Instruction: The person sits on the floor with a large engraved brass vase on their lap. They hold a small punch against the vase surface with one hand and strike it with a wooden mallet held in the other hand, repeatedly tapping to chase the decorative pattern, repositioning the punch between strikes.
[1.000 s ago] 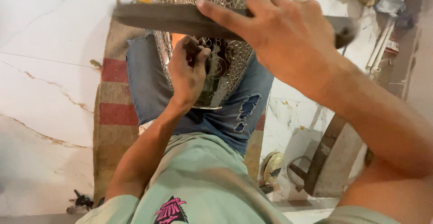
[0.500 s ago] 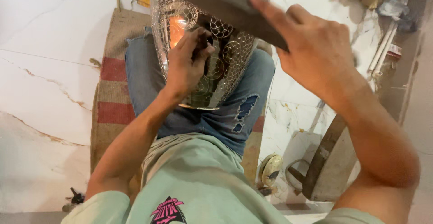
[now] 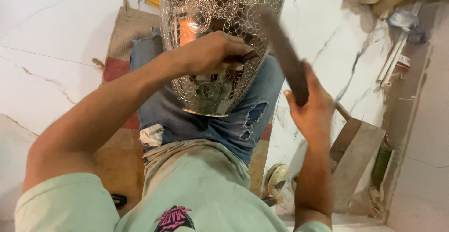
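Your left hand [image 3: 213,54] pinches a small dark punch [image 3: 245,57] against the patterned metal vase [image 3: 220,7] resting on your lap (over torn jeans). Your right hand [image 3: 311,108] has its fingers clamped around a dark mallet [image 3: 283,54] raised beside the vase.

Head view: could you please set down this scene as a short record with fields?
Setting: person seated on a woven mat laid over a white marble floor
Workpiece: engraved metal vase resting on the lap, patterned all over
Left hand: pressed against the vase, pinching a small dark tool
Right hand: gripping a dark flat bar, raised beside the vase
Clothing: pale green shirt, torn blue jeans
Nearby: wooden block at right
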